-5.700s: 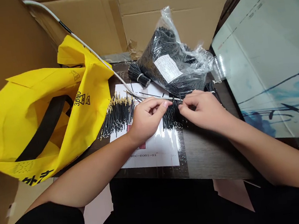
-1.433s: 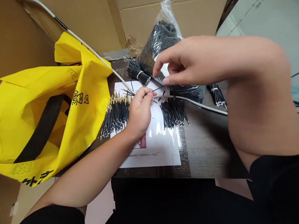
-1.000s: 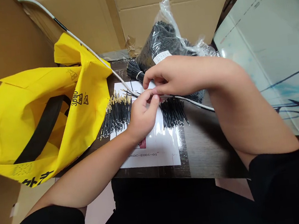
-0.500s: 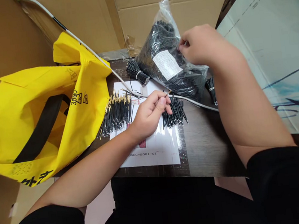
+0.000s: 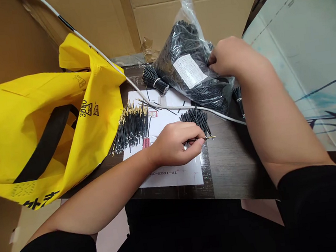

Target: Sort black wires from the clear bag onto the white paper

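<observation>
The left hand (image 5: 178,143) covers part of the printed sheet (image 5: 167,118) on the desk (image 5: 230,167), including the start of its code. Beyond the sheet's far right corner, the right hand (image 5: 229,58) curls against the clear bag (image 5: 174,55); with fingertips hidden, I cannot tell whether it grips anything. The left hand pinches a thin black wire (image 5: 211,137), mostly covered by fingers, its slender gold tip jutting past the sheet's right edge.

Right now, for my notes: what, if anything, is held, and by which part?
Left hand: wire, by its black part, gold tip exposed. Right hand: at the bag, hold hidden.
</observation>
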